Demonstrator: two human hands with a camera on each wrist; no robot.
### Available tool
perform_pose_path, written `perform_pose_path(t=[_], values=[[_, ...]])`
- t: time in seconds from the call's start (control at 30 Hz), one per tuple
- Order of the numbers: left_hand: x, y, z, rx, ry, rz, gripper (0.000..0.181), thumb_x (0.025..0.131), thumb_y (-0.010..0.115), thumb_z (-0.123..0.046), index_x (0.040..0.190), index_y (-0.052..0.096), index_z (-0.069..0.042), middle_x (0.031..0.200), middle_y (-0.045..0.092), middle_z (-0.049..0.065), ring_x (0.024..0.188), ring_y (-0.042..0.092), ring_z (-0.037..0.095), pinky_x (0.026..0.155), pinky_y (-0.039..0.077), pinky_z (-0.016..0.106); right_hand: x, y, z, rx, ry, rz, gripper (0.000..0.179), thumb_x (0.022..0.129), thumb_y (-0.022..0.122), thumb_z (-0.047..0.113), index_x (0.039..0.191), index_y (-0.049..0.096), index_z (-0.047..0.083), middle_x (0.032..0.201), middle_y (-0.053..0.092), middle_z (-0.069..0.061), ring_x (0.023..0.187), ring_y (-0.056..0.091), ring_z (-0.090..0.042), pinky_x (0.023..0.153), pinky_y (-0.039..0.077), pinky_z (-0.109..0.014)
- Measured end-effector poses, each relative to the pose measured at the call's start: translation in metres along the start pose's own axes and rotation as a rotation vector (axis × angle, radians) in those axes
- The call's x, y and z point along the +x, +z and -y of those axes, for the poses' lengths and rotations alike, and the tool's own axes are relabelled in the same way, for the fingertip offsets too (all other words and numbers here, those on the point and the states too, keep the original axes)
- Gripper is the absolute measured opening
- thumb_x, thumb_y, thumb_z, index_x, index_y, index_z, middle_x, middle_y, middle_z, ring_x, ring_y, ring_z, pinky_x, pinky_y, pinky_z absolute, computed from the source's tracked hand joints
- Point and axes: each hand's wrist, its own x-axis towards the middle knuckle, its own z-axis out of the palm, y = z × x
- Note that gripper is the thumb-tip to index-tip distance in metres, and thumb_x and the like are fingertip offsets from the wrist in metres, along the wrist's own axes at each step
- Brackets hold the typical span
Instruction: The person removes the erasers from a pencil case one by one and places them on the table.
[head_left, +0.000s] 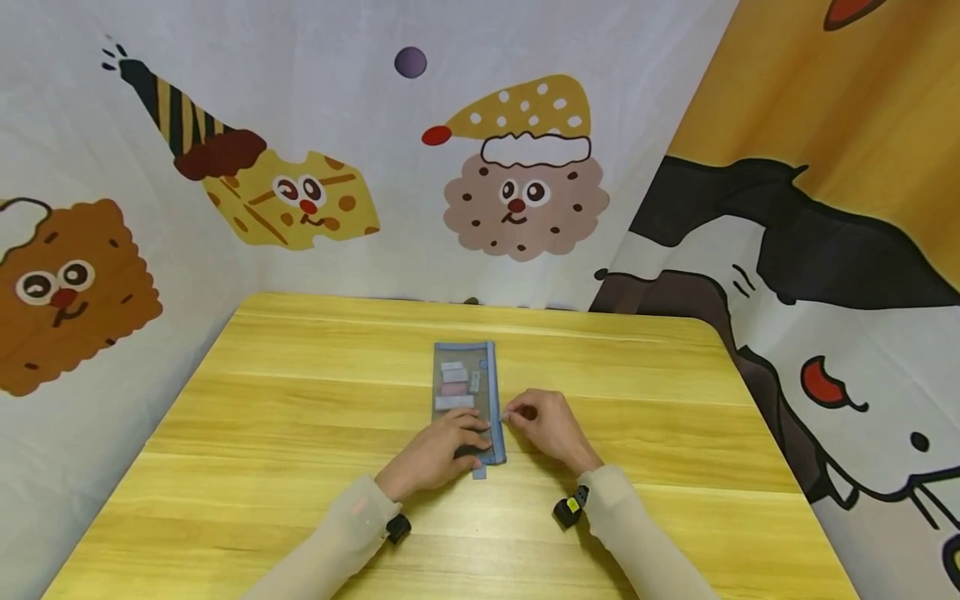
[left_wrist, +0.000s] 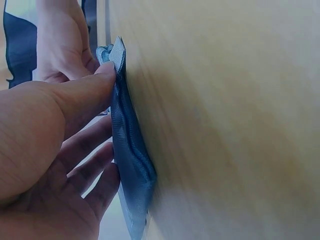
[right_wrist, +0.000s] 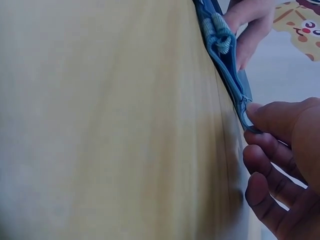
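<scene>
On the wooden table lies a flat see-through pouch [head_left: 482,405] with blue edging, lengthwise away from me. Several small white pieces [head_left: 454,402] and a pink one [head_left: 453,388] show through its upper part. My left hand [head_left: 442,446] rests over the pouch's near end; in the left wrist view its thumb [left_wrist: 82,95] presses by the fabric tab [left_wrist: 118,52] and the other fingers spread on the top face. At the right long edge, my right hand [head_left: 546,421] pinches the zipper pull [right_wrist: 245,119] between thumb and forefinger. The zipper gapes between the pull and the near end.
The yellow wood-grain table [head_left: 300,375] extends around the pouch. Behind it hangs a white cloth [head_left: 322,75] with cartoon prints, and another printed cloth [head_left: 840,367] hangs on the right. Each wrist wears a small black camera [head_left: 567,510].
</scene>
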Motion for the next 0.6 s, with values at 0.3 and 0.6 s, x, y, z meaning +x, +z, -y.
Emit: perform_pose_path(t=[0.3,0.6], values=[[0.0002,0.0004,0.0014,-0.001,0.003,-0.007,0.029,0.096,0.074,-0.021,0.123,0.076,-0.011,0.145,0.062,0.006,0.146,0.045,0.030,0.122,0.037,0.049,0.0049,-0.0021,0.0008,0.011,0.043,0.008,0.006,0.094,0.077,0.020,0.091,0.080,0.024,0.090,0.074,0.010,0.077,0.062,-0.005,0.070,0.054,-0.022],[0.0001,0.0017,0.0014,-0.011,-0.007,0.001,0.029,0.096,0.073,-0.021,0.123,0.076,-0.011,0.146,0.062,0.006,0.146,0.044,0.031,0.122,0.036,0.049,0.0096,0.0005,-0.0026,-0.003,0.049,-0.007,0.005,0.094,0.077,0.021,0.091,0.080,0.023,0.087,0.073,0.011,0.075,0.062,-0.004,0.069,0.053,-0.022]])
